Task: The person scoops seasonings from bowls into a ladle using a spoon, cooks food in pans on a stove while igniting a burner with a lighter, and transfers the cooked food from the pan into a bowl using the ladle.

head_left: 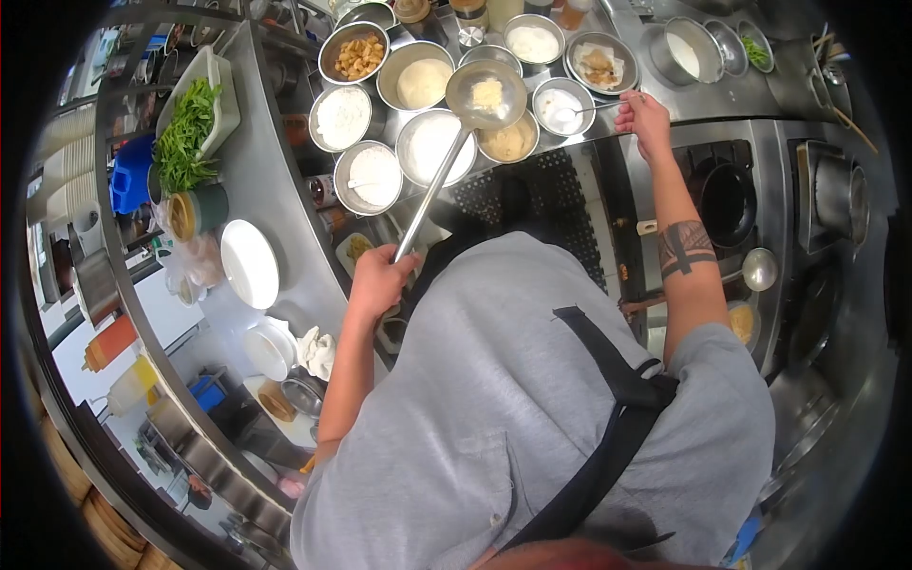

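Note:
My left hand (382, 277) is closed round the handle of a long metal ladle (465, 112). Its wide bowl hangs over the group of metal bowls and holds a small pale yellow heap (487, 93). In my right hand (646, 122) is the thin handle of a spoon (567, 115), whose tip lies in a metal bowl of white powder (556, 99). Just below the ladle's bowl stands a bowl of light brown powder (510, 142). Beside it is a larger bowl of white powder (435, 142), partly crossed by the ladle's handle.
Several more bowls stand around, one with brown chunks (361, 57). At the right, a black pan (727, 201) sits on the stove and a second ladle (759, 270) lies near it. The left counter (285, 190) carries a white plate (250, 264) and a tub of green leaves (186, 133).

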### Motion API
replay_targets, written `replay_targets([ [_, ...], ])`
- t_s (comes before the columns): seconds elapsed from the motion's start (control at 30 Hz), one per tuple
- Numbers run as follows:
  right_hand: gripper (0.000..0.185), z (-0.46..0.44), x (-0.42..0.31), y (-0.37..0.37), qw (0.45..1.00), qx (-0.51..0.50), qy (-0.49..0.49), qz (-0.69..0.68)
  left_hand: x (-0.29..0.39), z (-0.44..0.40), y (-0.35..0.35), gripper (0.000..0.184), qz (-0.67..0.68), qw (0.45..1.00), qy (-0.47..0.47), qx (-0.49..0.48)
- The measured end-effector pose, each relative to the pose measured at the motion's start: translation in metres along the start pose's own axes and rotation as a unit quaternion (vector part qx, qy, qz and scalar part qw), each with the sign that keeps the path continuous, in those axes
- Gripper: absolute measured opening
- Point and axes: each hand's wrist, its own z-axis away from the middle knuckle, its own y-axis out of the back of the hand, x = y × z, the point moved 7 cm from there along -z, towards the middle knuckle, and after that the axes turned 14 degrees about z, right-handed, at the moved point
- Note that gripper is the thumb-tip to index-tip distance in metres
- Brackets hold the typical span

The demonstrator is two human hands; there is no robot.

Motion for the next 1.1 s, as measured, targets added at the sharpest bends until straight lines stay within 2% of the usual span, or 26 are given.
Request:
replay_targets([
  [0.43, 0.026, 0.005, 0.003, -0.002, 0.999, -0.017, -0.010, -0.050, -0.002, -0.007, 0.000, 0.026, -0.026, 0.999, -0.019, -0.012],
  [0.53, 0.024, 0.016, -0.031, 0.001, 0.999, -0.010, 0.014, -0.047, 0.001, -0.008, -0.002, 0.028, -0.030, 0.999, -0.032, -0.013],
  [0.6, 0.023, 0.028, -0.075, -0.008, 0.990, -0.061, 0.101, -0.078, 0.002, -0.013, -0.004, 0.029, -0.037, 0.998, -0.043, -0.014],
  [0.63, 0.024, 0.037, -0.097, -0.010, 0.987, -0.034, 0.143, -0.063, 0.000, -0.017, -0.005, 0.030, -0.043, 0.997, -0.065, -0.021],
  [0.67, 0.024, 0.039, -0.111, -0.014, 0.987, -0.035, 0.144, -0.063, 0.001, -0.020, -0.007, 0.031, -0.050, 0.995, -0.087, -0.027],
  [0.73, 0.026, 0.046, -0.142, -0.014, 0.974, 0.021, 0.225, 0.008, 0.010, -0.016, -0.012, 0.032, -0.043, 0.996, -0.064, -0.039],
  [0.77, 0.026, 0.047, -0.147, -0.017, 0.974, 0.023, 0.226, 0.009, 0.012, -0.014, -0.015, 0.032, -0.036, 0.997, -0.042, -0.052],
  [0.83, 0.028, 0.050, -0.157, -0.018, 0.954, 0.090, 0.245, 0.150, 0.015, -0.014, -0.017, 0.033, -0.039, 0.997, -0.040, -0.054],
  [0.87, 0.028, 0.046, -0.151, -0.018, 0.954, 0.091, 0.244, 0.151, 0.014, -0.014, -0.018, 0.033, -0.043, 0.997, -0.035, -0.055],
  [0.93, 0.029, 0.032, -0.129, -0.027, 0.924, 0.090, 0.238, 0.285, 0.012, -0.013, -0.016, 0.033, -0.041, 0.997, -0.040, -0.053],
  [1.0, 0.030, 0.025, -0.105, -0.032, 0.936, 0.073, 0.214, 0.269, 0.008, -0.012, -0.014, 0.032, -0.037, 0.997, -0.044, -0.050],
  [1.07, 0.031, 0.021, -0.078, -0.039, 0.948, 0.041, 0.126, 0.289, 0.004, -0.012, -0.011, 0.032, -0.026, 0.998, -0.036, -0.038],
  [1.1, 0.031, 0.017, -0.068, -0.043, 0.952, 0.035, 0.114, 0.282, 0.004, -0.010, -0.009, 0.032, -0.026, 0.998, -0.033, -0.036],
])
